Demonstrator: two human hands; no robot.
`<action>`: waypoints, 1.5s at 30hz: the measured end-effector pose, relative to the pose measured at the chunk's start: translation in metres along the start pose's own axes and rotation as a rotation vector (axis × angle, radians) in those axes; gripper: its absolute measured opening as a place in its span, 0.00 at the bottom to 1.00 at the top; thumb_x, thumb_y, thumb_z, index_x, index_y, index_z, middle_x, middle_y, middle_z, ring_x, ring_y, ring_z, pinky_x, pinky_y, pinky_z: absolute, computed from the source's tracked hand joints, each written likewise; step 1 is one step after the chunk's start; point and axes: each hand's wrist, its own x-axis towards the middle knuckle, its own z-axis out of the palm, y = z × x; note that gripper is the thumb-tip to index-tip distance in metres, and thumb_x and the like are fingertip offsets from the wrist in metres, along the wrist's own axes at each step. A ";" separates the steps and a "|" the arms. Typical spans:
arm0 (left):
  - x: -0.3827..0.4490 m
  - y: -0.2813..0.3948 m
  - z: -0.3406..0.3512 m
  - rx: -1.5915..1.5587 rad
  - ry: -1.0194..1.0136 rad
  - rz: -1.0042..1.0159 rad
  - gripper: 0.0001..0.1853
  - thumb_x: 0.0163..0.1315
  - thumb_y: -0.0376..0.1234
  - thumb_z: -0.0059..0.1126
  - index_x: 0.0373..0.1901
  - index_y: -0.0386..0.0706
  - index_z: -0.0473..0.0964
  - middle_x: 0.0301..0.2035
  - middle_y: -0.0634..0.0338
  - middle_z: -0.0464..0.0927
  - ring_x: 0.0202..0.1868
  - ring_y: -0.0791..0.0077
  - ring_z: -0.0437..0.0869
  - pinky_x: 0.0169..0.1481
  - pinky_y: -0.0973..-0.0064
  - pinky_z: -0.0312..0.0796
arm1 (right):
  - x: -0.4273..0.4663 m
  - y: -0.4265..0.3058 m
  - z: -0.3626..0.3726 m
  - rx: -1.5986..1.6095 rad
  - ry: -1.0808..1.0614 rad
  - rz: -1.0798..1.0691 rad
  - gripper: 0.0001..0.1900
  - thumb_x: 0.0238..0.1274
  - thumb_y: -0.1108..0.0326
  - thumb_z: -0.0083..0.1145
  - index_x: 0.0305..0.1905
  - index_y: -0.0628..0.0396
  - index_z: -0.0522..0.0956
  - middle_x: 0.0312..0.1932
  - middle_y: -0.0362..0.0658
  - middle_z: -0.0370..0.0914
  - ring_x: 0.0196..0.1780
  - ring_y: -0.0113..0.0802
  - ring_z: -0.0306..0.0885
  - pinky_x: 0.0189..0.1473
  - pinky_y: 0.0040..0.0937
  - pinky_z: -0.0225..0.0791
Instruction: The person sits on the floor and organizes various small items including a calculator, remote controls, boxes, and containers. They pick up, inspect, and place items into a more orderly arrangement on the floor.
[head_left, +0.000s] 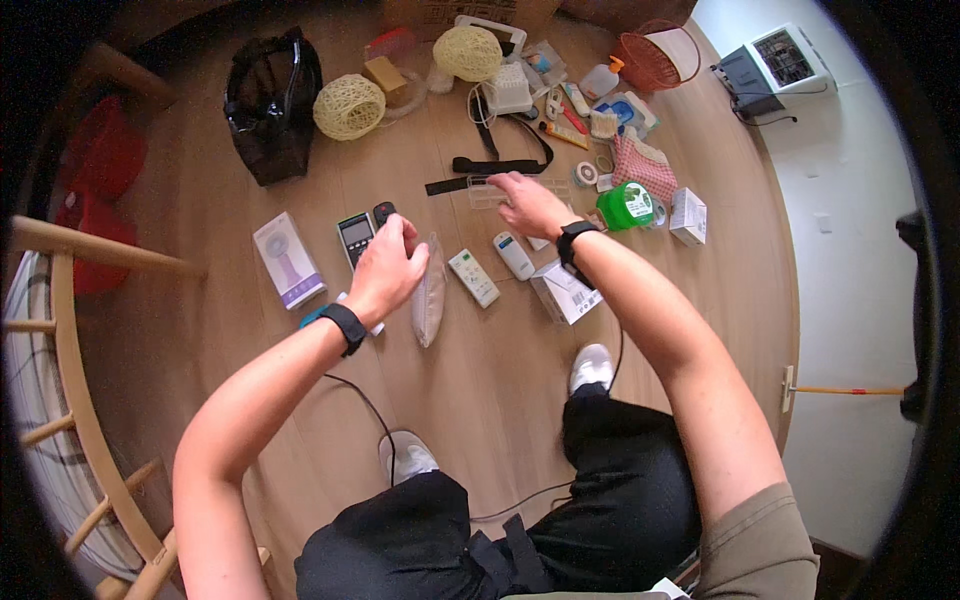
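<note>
My left hand (388, 268), fingers loosely curled and thumb apart, hovers at the lower right of a graphing calculator (357, 234). Nothing shows in its grasp. Beside its thumb lies a pale zippered pouch (429, 300), and a dark rounded device (384, 211) is just above its fingers. My right hand (531, 204) reaches over a clear plastic compartment box (484, 193), with its fingers spread; whether they touch the box cannot be seen. Between the hands lie a white remote control (474, 278) and a white handheld device with a small screen (514, 256). A white carton (564, 294) sits below my right wrist.
A boxed handheld fan (289, 260) lies left. A green-labelled tub (625, 206) and small white box (688, 217) stand right. Farther off are a black bag (271, 112), woven balls (349, 107), a black strap (502, 165) and a red basket (652, 64). Cables cross near my shoes.
</note>
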 end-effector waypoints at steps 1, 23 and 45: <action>0.000 0.003 -0.011 -0.053 -0.016 -0.031 0.15 0.67 0.36 0.60 0.47 0.34 0.72 0.39 0.45 0.83 0.44 0.51 0.86 0.50 0.60 0.78 | -0.001 0.003 -0.006 -0.084 -0.051 0.000 0.26 0.65 0.67 0.56 0.68 0.56 0.71 0.62 0.56 0.75 0.66 0.56 0.75 0.69 0.48 0.70; 0.045 0.058 0.031 -0.169 -0.364 -0.375 0.14 0.72 0.39 0.58 0.51 0.38 0.74 0.38 0.64 0.80 0.37 0.81 0.82 0.37 0.78 0.75 | -0.033 0.095 0.046 -0.504 -0.186 -0.411 0.16 0.60 0.64 0.62 0.53 0.51 0.79 0.54 0.46 0.80 0.59 0.45 0.80 0.54 0.44 0.77; 0.016 0.074 0.172 -1.004 0.201 -0.475 0.18 0.79 0.44 0.53 0.56 0.39 0.75 0.44 0.56 0.86 0.38 0.75 0.89 0.40 0.78 0.78 | -0.065 0.044 -0.004 0.611 0.375 -0.198 0.31 0.51 0.74 0.74 0.56 0.58 0.65 0.53 0.49 0.67 0.52 0.39 0.74 0.50 0.33 0.75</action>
